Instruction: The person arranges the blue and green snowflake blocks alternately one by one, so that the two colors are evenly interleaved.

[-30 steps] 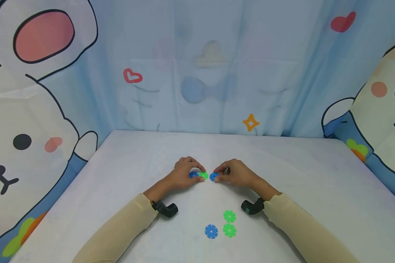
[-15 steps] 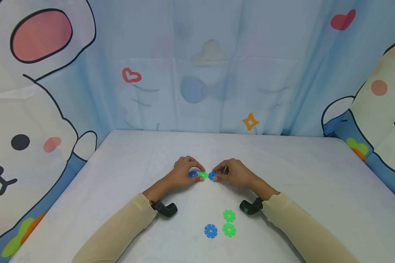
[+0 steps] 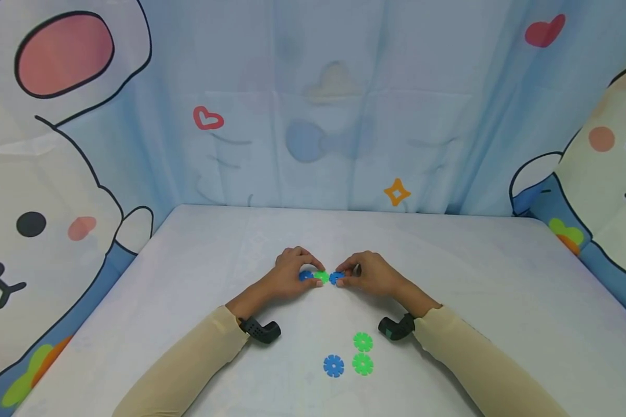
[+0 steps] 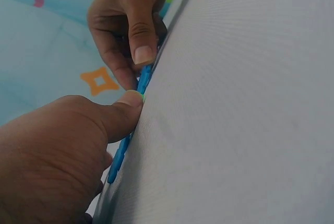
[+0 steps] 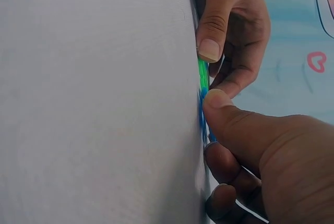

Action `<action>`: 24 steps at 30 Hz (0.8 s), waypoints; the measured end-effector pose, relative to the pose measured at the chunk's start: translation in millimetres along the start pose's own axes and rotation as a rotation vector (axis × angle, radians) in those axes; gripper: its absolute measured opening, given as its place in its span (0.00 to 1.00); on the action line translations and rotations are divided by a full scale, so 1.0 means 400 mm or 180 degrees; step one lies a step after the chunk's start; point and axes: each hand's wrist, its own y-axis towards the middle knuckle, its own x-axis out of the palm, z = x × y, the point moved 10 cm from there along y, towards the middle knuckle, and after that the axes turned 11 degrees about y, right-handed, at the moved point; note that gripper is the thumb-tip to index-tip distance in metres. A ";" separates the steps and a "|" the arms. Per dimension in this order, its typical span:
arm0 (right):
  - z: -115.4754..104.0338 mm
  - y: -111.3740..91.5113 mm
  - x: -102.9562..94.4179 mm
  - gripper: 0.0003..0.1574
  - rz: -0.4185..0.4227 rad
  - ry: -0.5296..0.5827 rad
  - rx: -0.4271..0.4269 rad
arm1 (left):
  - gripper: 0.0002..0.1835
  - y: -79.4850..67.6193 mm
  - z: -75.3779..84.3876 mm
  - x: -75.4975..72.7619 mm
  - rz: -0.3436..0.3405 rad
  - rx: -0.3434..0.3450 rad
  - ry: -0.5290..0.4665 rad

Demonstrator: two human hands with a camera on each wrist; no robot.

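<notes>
My left hand [image 3: 293, 273] pinches a green notched disc [image 3: 321, 277] between thumb and fingertips. On that disc's left side sits a blue notched disc [image 3: 305, 275], partly under the fingers; the two look joined. From the right, my right hand [image 3: 374, 274] pinches another blue notched disc [image 3: 336, 278] by its edge. Its left rim lies right against the green disc's right rim; whether their slots interlock cannot be told. In the right wrist view the green disc [image 5: 203, 73] stands edge-on between both thumbs, low over the table.
Nearer the front of the white table [image 3: 229, 370] lie a loose blue disc [image 3: 334, 366] and two green discs, one farther [image 3: 363, 341] and one nearer [image 3: 362, 364]. A printed curtain [image 3: 323, 145] hangs behind the table's back edge.
My right hand has moved slightly left with its blue disc, narrowing the gap to the green disc. My left hand keeps its pinch almost in place.
</notes>
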 end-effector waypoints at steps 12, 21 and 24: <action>0.006 0.005 0.002 0.19 0.0049 -0.0109 0.0039 | 0.14 0.000 -0.001 0.000 0.0024 0.0040 0.0040; -0.002 0.003 0.000 0.19 0.0061 -0.0142 0.0100 | 0.15 -0.001 -0.002 -0.001 0.0017 0.0001 0.0014; -0.001 0.002 0.000 0.19 0.0067 -0.0135 0.0136 | 0.14 -0.002 0.000 -0.002 0.0030 0.0005 0.0010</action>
